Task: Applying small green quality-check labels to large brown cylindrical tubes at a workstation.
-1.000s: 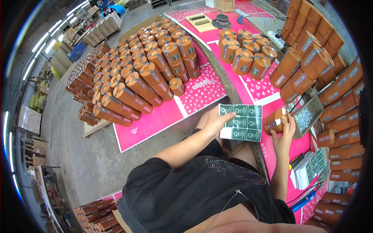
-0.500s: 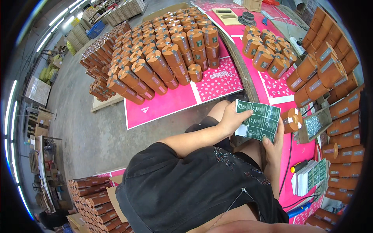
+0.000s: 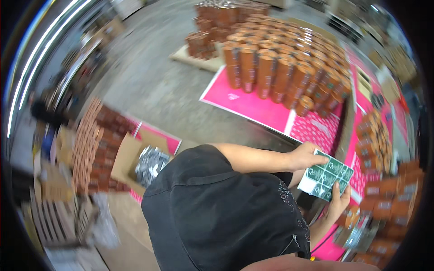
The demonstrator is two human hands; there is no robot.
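Between my hands is a sheet of green square labels (image 3: 331,174) with white print; a bare white square shows at its lower left. My left hand (image 3: 307,156) pinches its upper left edge, thumb on top and fingers hidden beneath. At its lower right edge my right hand (image 3: 338,202) grips it, thumb over the front. The sheet is tilted over my lap, beside the pink-covered worktop. A group of brown-orange cylinders (image 3: 373,142) stands just beyond it on the right.
Tall rows of brown-orange cylinders (image 3: 266,74) fill a pink-covered table (image 3: 260,105) ahead. More cylinders (image 3: 92,153) are stacked at left, beside an open cardboard box (image 3: 121,151) of silvery pieces (image 3: 153,165). A small tray (image 3: 359,237) lies at lower right. Motion blurs the picture.
The view has swung left, so the table and cylinders appear farther right and the cardboard box has come into sight. Both hands keep hold of the label sheet, now more tilted.
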